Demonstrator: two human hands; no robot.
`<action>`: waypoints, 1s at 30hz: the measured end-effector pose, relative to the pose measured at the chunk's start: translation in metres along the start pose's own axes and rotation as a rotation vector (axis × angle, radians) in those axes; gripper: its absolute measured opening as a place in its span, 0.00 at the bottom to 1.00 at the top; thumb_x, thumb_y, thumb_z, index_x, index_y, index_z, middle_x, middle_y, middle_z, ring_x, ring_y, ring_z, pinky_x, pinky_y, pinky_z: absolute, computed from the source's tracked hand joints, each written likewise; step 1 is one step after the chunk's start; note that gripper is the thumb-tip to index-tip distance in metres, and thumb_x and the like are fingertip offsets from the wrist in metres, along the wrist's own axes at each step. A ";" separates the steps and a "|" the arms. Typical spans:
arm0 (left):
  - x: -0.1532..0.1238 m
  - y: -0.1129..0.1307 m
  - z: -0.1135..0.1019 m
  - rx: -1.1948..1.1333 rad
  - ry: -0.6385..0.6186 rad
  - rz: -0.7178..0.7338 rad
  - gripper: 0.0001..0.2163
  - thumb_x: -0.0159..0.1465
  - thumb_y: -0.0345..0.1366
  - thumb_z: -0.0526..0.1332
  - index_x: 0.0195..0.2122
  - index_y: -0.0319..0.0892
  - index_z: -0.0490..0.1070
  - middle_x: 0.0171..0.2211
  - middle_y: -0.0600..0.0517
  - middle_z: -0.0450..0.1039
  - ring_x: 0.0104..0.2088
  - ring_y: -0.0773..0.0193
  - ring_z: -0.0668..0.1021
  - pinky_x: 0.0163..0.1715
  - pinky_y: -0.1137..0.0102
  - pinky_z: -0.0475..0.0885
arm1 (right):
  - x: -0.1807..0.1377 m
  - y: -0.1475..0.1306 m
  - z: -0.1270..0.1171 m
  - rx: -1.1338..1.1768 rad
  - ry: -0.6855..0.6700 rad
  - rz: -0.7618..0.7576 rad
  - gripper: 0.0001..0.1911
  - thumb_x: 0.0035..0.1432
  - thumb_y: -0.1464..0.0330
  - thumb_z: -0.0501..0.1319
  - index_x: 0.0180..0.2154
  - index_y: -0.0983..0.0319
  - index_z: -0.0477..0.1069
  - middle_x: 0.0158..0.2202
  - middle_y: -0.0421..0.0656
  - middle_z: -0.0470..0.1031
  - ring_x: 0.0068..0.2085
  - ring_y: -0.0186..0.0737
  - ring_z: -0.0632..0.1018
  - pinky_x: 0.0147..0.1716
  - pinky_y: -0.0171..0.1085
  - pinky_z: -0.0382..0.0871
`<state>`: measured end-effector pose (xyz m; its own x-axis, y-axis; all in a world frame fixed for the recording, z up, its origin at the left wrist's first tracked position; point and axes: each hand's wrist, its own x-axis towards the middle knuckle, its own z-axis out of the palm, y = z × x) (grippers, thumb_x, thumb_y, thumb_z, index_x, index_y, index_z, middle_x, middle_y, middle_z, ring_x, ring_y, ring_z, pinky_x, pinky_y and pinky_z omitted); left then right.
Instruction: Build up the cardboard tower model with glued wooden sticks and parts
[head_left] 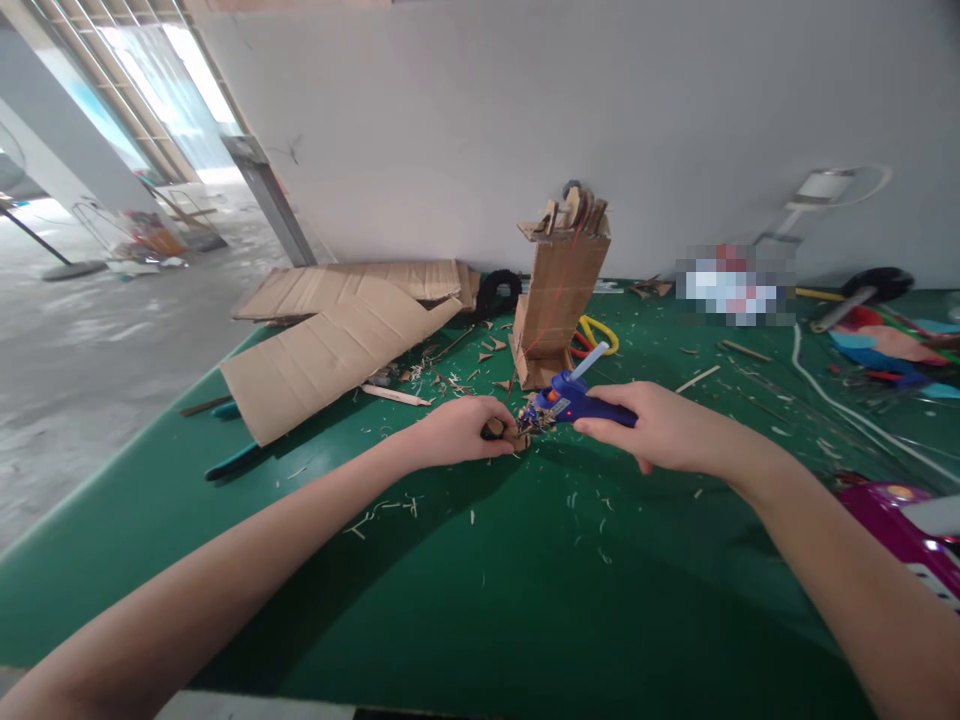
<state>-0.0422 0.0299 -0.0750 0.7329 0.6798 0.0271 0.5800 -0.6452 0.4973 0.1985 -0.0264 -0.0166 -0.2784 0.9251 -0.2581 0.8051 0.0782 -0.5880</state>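
Observation:
My right hand (pixel 645 425) is closed around the handle of a blue hot glue gun (pixel 574 402). A pale glue stick (pixel 589 361) juts up out of the gun's back, and scraps cling about its nozzle end. My left hand (pixel 474 430) pinches a small brown cardboard piece (pixel 517 437) just above the table. The nozzle points at this piece; whether they touch I cannot tell. Behind the gun stands a cardboard tower (pixel 564 290) with round cardboard discs on top and a thin red wire down its front.
Cardboard sheets (pixel 337 360) lie at the left over a teal-handled tool (pixel 232 464). Shavings litter the green table (pixel 450 580). A yellow loop (pixel 604 335) lies behind the tower. At the right are a white cable (pixel 840 400), coloured scraps and a magenta object (pixel 892 530).

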 end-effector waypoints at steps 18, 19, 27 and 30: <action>-0.001 -0.002 0.001 -0.015 -0.007 0.032 0.11 0.57 0.42 0.61 0.38 0.42 0.72 0.32 0.53 0.72 0.30 0.67 0.72 0.28 0.73 0.64 | -0.004 -0.004 0.002 -0.017 0.015 0.018 0.27 0.54 0.50 0.54 0.49 0.60 0.69 0.32 0.44 0.75 0.16 0.32 0.71 0.16 0.35 0.64; -0.001 -0.002 0.001 -0.009 -0.006 0.032 0.11 0.57 0.42 0.61 0.38 0.42 0.72 0.32 0.53 0.72 0.30 0.67 0.72 0.28 0.73 0.63 | -0.005 -0.004 0.002 -0.016 0.015 0.017 0.27 0.54 0.50 0.54 0.50 0.60 0.69 0.33 0.44 0.75 0.17 0.32 0.71 0.16 0.35 0.64; -0.001 0.000 -0.001 0.023 -0.003 0.049 0.11 0.56 0.38 0.61 0.39 0.42 0.72 0.35 0.51 0.72 0.34 0.64 0.73 0.32 0.72 0.66 | -0.007 0.000 0.001 -0.056 0.046 0.016 0.29 0.54 0.48 0.53 0.51 0.59 0.67 0.31 0.42 0.75 0.19 0.34 0.73 0.20 0.36 0.66; -0.001 0.001 -0.002 0.013 -0.020 0.019 0.11 0.56 0.37 0.61 0.39 0.42 0.73 0.36 0.50 0.72 0.35 0.64 0.73 0.32 0.72 0.67 | -0.007 0.002 0.000 -0.065 0.066 0.016 0.28 0.54 0.49 0.54 0.51 0.58 0.67 0.28 0.40 0.74 0.18 0.35 0.73 0.20 0.36 0.65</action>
<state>-0.0431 0.0288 -0.0724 0.7509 0.6602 0.0193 0.5701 -0.6626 0.4857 0.2024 -0.0325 -0.0164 -0.2313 0.9489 -0.2146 0.8419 0.0847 -0.5329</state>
